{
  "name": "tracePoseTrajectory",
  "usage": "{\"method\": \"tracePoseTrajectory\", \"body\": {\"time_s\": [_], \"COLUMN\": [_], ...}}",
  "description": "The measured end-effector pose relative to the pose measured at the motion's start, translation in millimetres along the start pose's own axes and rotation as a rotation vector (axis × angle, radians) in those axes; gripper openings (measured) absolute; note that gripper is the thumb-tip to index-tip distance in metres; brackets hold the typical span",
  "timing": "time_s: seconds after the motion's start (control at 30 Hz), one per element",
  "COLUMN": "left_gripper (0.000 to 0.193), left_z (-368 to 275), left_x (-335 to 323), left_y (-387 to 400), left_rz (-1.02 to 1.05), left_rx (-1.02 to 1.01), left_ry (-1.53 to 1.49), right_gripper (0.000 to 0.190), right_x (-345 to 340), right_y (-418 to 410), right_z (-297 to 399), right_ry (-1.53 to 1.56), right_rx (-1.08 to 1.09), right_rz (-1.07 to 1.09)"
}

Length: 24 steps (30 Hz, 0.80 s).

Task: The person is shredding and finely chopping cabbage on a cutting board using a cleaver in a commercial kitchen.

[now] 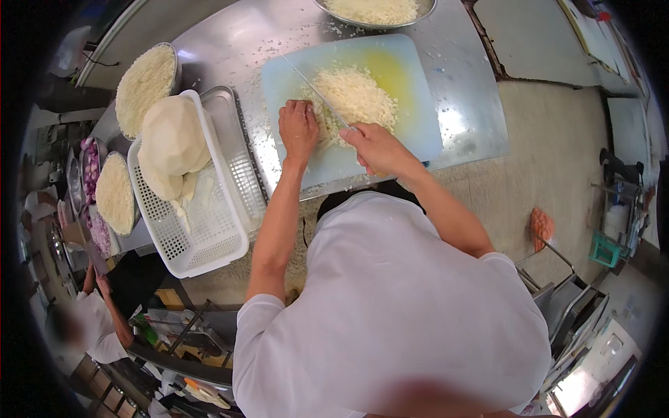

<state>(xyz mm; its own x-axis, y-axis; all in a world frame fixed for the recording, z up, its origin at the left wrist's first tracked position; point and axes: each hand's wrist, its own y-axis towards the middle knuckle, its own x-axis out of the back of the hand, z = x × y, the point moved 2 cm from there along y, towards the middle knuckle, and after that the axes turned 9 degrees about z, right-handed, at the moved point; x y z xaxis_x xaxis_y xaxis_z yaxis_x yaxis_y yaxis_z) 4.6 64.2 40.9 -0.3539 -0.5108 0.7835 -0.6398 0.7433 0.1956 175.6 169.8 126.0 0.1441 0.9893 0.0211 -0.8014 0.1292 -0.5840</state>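
Observation:
My right hand [379, 149] grips the handle of a kitchen knife [316, 94], its long blade slanting across the cutting board [418, 130] towards the far left corner. Left of the blade, my left hand [299, 130] presses down with curled fingers on pale vegetable strips [326, 137], partly hidden under it. A heap of finely chopped pale vegetable [363, 99] lies on the other side of the blade. The board is pale blue plastic with a yellow-green patch beyond the heap.
A white perforated basket [240, 235] at left holds large peeled pale vegetables [175, 136]. Beside it are a metal tray [225, 96] and bowls of chopped pale pieces [146, 89]. Another such bowl [373, 10] stands beyond the board. A co-worker [102, 324] stands at lower left, near purple onions [91, 167].

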Motion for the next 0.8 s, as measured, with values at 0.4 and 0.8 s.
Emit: {"method": "tracePoseTrajectory", "body": {"time_s": [0.4,0.8], "left_gripper": [0.017,0.03], "left_z": [2.1,-6.5], "left_x": [-0.1,-12.1], "left_y": [-9.8,-13.5], "left_rz": [0.04,-0.046], "left_rx": [-0.001,-0.029], "left_ry": [0.098,0.235], "right_gripper": [0.044,0.046], "right_x": [7.2,-8.4], "right_y": [-0.8,8.9], "right_z": [6.7,2.1], "right_ry": [-0.013,0.083], "right_rx": [0.016,0.008], "right_rz": [0.055,0.073]}}
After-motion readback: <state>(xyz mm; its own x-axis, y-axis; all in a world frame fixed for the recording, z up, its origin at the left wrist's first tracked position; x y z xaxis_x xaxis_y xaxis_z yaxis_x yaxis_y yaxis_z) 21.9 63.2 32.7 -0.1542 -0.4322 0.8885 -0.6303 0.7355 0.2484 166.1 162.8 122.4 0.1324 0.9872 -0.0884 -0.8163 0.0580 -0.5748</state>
